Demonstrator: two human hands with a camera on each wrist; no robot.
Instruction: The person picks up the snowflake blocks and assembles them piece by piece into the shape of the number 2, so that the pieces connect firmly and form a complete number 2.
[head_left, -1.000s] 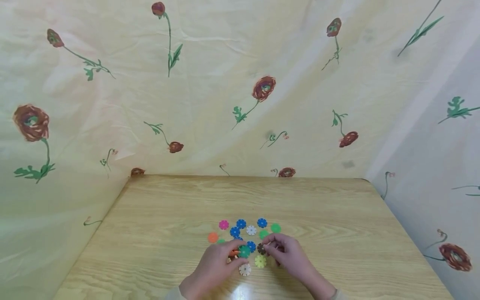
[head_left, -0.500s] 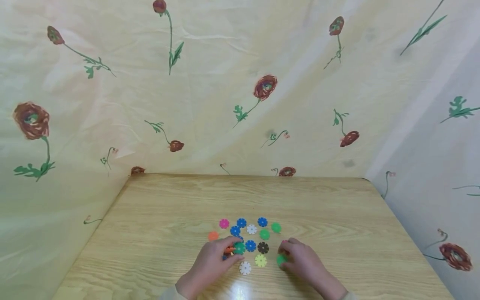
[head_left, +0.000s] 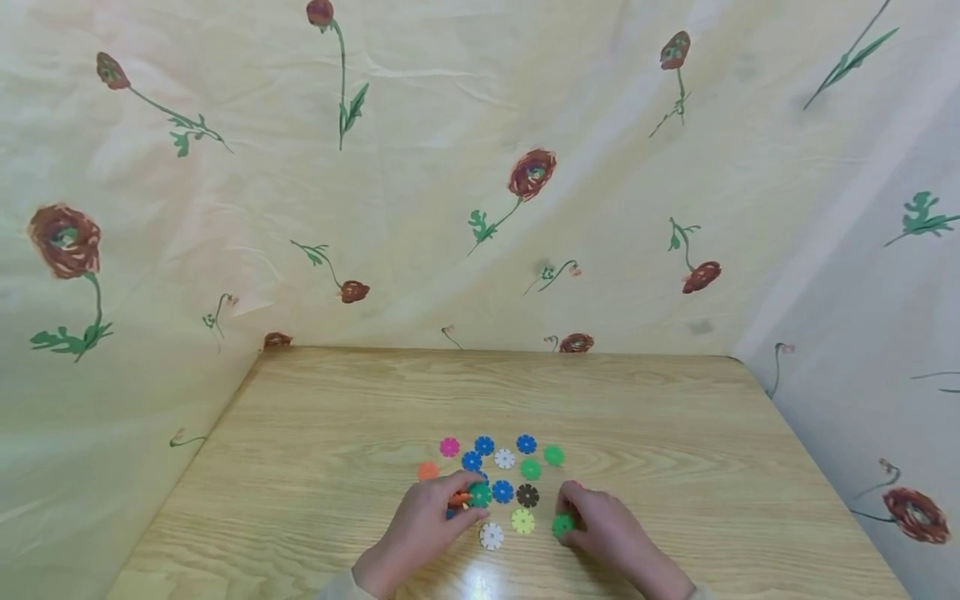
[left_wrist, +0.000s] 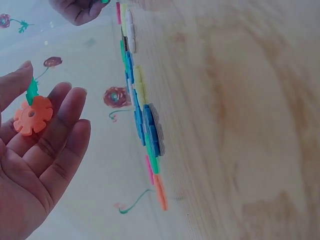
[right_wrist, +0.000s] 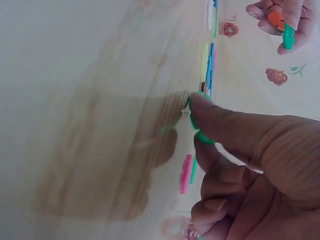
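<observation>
My left hand [head_left: 422, 523] pinches a green notched plastic disc [head_left: 480, 495] joined at an angle to an orange notched disc [left_wrist: 33, 116], held above the table. At the right of the group, my right hand [head_left: 613, 527] grips another green notched disc [head_left: 562, 525] between thumb and forefinger, low over the tabletop. A pink disc [right_wrist: 186, 174] lies just beyond the right hand and is mostly hidden in the head view. Between the hands lie a brown disc [head_left: 527, 496], a yellow disc [head_left: 522, 522], a blue disc [head_left: 502, 492] and a white disc [head_left: 492, 536].
Farther back on the wooden table [head_left: 360, 400] lie several more flat discs, among them a magenta disc [head_left: 450, 447], an orange disc [head_left: 428, 471] and a white disc [head_left: 505, 458]. A flower-printed cloth [head_left: 420, 208] hangs behind and along the sides.
My right hand has moved right from beside the brown disc and taken hold of a green disc. The left hand has shifted slightly left with the joined green and orange discs.
</observation>
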